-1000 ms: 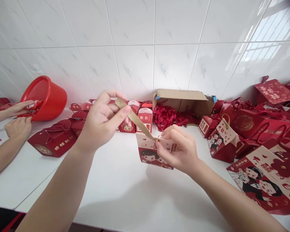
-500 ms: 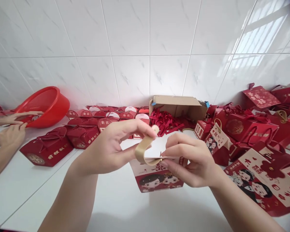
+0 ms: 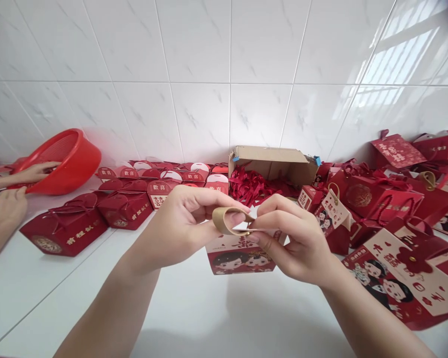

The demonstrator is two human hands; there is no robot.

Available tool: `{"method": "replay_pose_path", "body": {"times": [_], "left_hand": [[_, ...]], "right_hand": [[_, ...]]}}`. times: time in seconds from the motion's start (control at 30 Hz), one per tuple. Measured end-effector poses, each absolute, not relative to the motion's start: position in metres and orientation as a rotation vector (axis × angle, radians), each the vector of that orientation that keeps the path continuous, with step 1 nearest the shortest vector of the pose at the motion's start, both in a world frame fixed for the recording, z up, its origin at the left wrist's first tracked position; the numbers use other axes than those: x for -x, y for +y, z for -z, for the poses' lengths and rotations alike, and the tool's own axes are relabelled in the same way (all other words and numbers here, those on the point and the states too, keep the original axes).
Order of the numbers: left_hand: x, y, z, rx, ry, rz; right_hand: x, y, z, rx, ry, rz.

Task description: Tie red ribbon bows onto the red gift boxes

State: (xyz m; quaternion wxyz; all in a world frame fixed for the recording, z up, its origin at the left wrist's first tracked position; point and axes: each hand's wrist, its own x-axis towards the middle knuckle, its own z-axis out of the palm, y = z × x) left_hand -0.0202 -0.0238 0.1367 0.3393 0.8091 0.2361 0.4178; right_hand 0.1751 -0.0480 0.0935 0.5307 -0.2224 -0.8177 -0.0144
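A tan strap (image 3: 219, 222) is bent into a loop above a red and cream gift box (image 3: 242, 261) printed with two cartoon faces. My left hand (image 3: 188, 223) closes on the strap's free end, its index finger along the top and the thumb inside the loop. At the loop's other end my right hand (image 3: 296, 233) pinches the strap and the box's pale top edge between thumb and fingers. A small gold fastener seems to show at that pinch. Fingers partly hide the box's top.
Behind stands an open cardboard carton (image 3: 272, 155) of red ribbons (image 3: 246, 184). Red candy boxes (image 3: 65, 226) line the left, and gift boxes (image 3: 403, 278) crowd the right. At far left another person's hands (image 3: 7, 206) are at a red basin (image 3: 72, 166).
My left hand has brought the strap's free end rightward and down, folding it over to my right fingers. The box appears slightly higher. At the basin, the other person's upper hand has moved.
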Motion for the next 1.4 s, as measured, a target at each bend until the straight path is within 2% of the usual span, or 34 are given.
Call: {"method": "replay_pose_path", "body": {"times": [0.53, 0.87, 1.4], "left_hand": [[0.023, -0.024, -0.134, -2.281, 0.355, -1.096], [0.021, -0.016, -0.129, -2.478, 0.246, -1.278], [0.021, -0.013, -0.13, -2.614, -0.008, -1.205]], "right_hand": [[-0.176, -0.048, -0.094, 0.53, -1.844, -0.021], [-0.173, -0.046, -0.092, 0.538, -1.817, 0.194], [-0.175, -0.044, -0.089, 0.388, -1.838, 0.382]]}}
